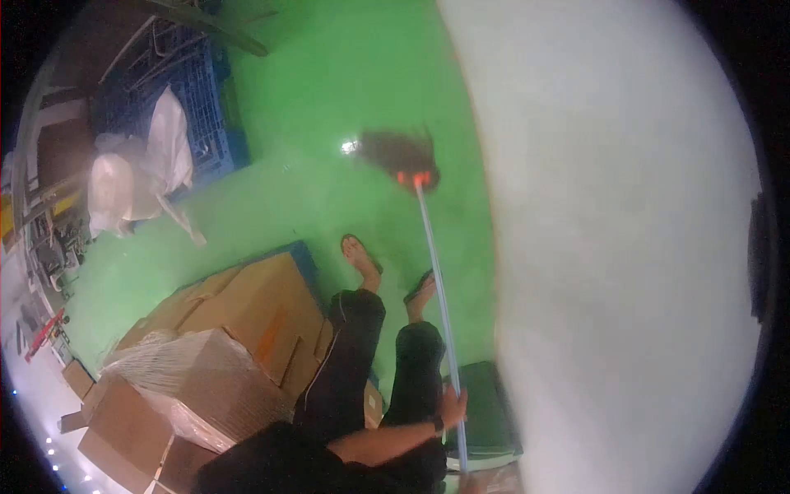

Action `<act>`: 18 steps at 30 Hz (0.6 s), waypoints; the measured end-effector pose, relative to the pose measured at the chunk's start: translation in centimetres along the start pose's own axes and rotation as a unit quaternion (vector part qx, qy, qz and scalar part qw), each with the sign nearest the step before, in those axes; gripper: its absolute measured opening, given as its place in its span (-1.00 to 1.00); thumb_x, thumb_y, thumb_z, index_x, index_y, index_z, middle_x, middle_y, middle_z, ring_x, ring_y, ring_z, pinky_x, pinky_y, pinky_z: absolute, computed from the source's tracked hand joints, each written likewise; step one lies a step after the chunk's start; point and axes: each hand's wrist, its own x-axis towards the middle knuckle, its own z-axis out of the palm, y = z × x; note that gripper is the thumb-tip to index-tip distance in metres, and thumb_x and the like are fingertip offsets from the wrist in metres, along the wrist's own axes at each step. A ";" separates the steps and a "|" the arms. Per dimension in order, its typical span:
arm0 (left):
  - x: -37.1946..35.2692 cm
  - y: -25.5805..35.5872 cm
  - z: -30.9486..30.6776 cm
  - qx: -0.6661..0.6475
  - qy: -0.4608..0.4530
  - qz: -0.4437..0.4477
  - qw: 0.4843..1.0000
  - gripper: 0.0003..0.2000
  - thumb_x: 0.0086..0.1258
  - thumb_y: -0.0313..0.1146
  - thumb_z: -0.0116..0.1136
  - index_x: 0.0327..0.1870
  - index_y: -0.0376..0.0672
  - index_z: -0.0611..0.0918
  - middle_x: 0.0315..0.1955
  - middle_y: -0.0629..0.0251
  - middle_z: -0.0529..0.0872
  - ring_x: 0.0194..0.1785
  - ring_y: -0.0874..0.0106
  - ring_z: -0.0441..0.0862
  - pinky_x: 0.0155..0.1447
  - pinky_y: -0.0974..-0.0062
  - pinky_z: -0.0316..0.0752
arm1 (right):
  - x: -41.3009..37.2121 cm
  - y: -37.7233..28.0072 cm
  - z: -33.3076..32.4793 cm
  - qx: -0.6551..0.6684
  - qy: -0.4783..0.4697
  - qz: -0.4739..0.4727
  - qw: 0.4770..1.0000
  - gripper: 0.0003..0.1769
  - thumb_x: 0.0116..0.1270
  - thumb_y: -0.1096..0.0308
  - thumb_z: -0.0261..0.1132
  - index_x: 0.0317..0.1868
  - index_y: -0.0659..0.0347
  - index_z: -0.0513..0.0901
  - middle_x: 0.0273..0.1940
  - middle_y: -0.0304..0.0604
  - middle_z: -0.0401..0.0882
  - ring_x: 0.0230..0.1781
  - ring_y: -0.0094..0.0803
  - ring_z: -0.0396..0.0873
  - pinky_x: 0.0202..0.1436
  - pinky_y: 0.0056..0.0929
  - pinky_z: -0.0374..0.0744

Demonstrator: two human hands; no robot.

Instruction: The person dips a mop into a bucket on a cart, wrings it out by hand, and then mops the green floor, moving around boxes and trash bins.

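Observation:
My left hand (pixel 452 407), with a dark band at the wrist, is wrapped round the pale handle of a broom (pixel 436 284). That arm reaches across from the left side of my body. The handle runs up and away to an orange-red head with dark bristles (pixel 399 151), blurred by motion, on the green floor beyond my feet. My right hand does not show; the top end of the handle runs toward the lower edge of the view.
Cardboard boxes (pixel 259 309), some film-wrapped, stand on a blue pallet to my left. Farther left are white bags (pixel 123 185) and blue plastic pallets (pixel 193 107). A white wall (pixel 609 247) borders the green floor (pixel 317 74) on the right. A dark green bin-like object (pixel 481 403) is beside my leg.

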 end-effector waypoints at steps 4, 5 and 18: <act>-2.3 0.5 1.5 0.012 -0.004 0.006 1.000 -0.71 0.41 -0.21 -0.06 -0.14 -0.31 0.32 -0.72 0.13 0.48 -0.73 0.24 0.54 -0.66 0.29 0.46 | -1.2 -2.2 0.0 -0.074 0.029 -0.016 0.997 -0.36 0.45 -0.03 -0.13 0.24 0.40 0.31 0.15 0.17 0.39 0.13 -0.09 0.36 0.16 -0.20 0.34; -0.7 1.4 0.2 0.016 0.004 0.028 0.999 -0.71 0.41 -0.21 -0.05 -0.14 -0.30 0.32 -0.70 0.12 0.49 -0.72 0.24 0.55 -0.67 0.29 0.45 | -0.9 -3.5 0.3 -0.096 0.031 -0.018 0.995 -0.35 0.45 -0.04 -0.13 0.24 0.40 0.31 0.16 0.17 0.39 0.15 -0.08 0.36 0.17 -0.19 0.33; 29.7 26.9 -9.1 0.327 0.260 0.417 0.807 -0.77 0.32 -0.28 0.02 -0.24 -0.30 0.41 -0.42 -0.06 0.60 -0.39 0.02 0.59 -0.42 0.23 0.50 | 27.3 -30.5 8.0 0.015 0.028 -0.463 0.886 -0.63 0.43 0.05 -0.06 -0.29 0.22 0.39 -0.70 -0.21 0.19 -0.71 -0.37 0.31 -0.62 -0.29 0.31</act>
